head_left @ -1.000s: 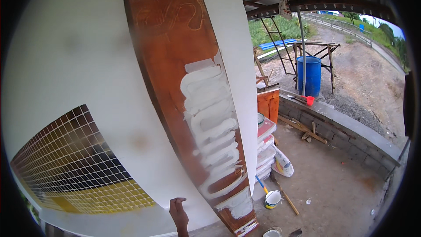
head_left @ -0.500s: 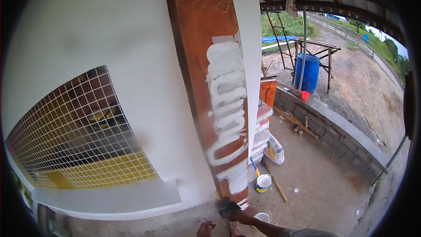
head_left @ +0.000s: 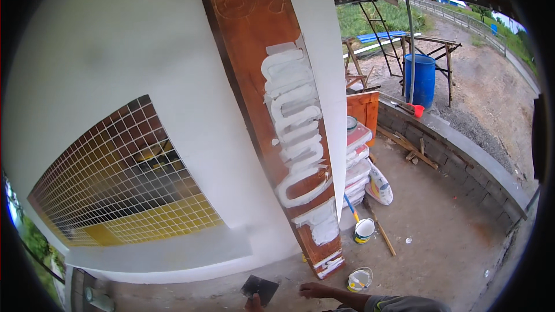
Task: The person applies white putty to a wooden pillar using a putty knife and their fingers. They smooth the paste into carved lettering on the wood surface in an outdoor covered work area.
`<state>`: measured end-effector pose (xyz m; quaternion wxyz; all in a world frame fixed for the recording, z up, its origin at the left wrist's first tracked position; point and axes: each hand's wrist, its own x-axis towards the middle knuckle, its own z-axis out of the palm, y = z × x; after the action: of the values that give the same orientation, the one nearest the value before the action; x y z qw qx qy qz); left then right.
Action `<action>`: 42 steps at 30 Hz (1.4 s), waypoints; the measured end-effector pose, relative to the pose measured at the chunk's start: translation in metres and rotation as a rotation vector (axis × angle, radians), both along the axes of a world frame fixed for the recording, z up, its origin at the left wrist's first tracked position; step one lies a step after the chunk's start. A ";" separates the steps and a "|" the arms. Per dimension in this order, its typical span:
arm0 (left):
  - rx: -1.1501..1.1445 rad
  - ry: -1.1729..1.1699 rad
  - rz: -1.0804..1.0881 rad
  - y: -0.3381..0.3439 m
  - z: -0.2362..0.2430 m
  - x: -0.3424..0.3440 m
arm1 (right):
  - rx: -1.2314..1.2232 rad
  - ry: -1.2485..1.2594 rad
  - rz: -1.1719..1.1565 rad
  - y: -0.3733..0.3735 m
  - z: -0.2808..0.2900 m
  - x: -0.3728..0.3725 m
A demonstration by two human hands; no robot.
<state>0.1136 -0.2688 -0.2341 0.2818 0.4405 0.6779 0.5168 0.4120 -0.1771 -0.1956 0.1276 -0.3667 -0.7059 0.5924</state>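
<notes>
White filler snakes down the tall brown wooden door frame [head_left: 272, 98]. Left hand [head_left: 253, 303] grips a dark flat steel trowel [head_left: 260, 289] low; right hand [head_left: 315, 290] lies released. I'd spread evenly, blade flat.

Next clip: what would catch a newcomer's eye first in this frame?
The tall brown wooden board leaning against the white wall, smeared with wavy strokes of white paste, dominates the centre. At the bottom edge the left hand holds a dark flat trowel, with the right hand beside it. Far right, a blue barrel stands outside.
</notes>
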 end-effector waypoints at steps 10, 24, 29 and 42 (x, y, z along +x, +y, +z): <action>-0.031 -0.093 0.024 0.034 0.070 0.109 | 0.116 -1.021 -0.382 -0.136 -0.264 0.454; -0.146 0.006 -0.355 0.068 0.159 0.298 | -0.450 -0.422 -1.038 -0.090 -0.215 0.447; 0.009 0.119 -0.395 0.061 0.154 0.309 | 0.150 -0.570 -0.686 -0.126 -0.298 0.494; -0.219 -0.114 -0.497 0.065 0.143 0.353 | -0.474 0.587 -0.473 -0.020 0.097 0.306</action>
<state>0.4666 -0.2034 -0.0911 0.4834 0.5306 0.5839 0.3794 0.7176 -0.1971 -0.0982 0.3671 -0.3536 -0.3809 0.7714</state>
